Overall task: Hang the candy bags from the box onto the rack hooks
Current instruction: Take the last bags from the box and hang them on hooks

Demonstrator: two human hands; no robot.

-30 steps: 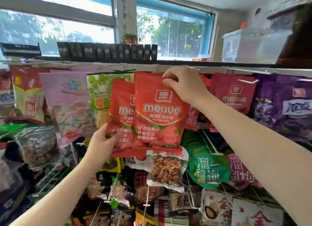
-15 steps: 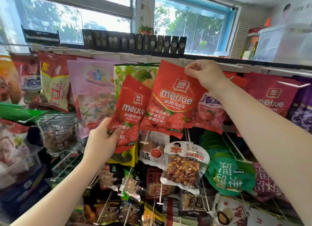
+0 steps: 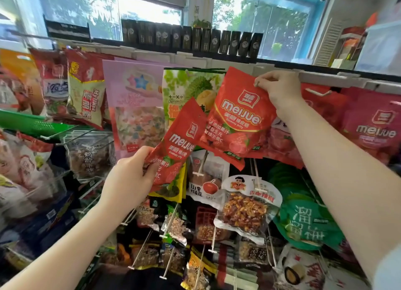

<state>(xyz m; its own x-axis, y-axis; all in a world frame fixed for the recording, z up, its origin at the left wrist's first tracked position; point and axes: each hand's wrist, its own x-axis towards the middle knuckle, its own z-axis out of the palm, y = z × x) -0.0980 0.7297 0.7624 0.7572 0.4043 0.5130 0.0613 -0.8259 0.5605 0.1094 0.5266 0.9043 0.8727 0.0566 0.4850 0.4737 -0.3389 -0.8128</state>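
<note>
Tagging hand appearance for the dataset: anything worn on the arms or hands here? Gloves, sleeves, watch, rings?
Nothing worn shows on either one. The left hand and its forearm are bare down to the frame's lower edge: no glove, watch or ring visible. The right hand and forearm are bare too. A pale patch at the bottom right corner may be a short sleeve; too blurred to tell.

You hold two red bags (image 3: 238,120) marked "meijue"; the hanging red bag (image 3: 375,133) reads "meijue"; the green bag (image 3: 191,88) reads "Durian".
</note>
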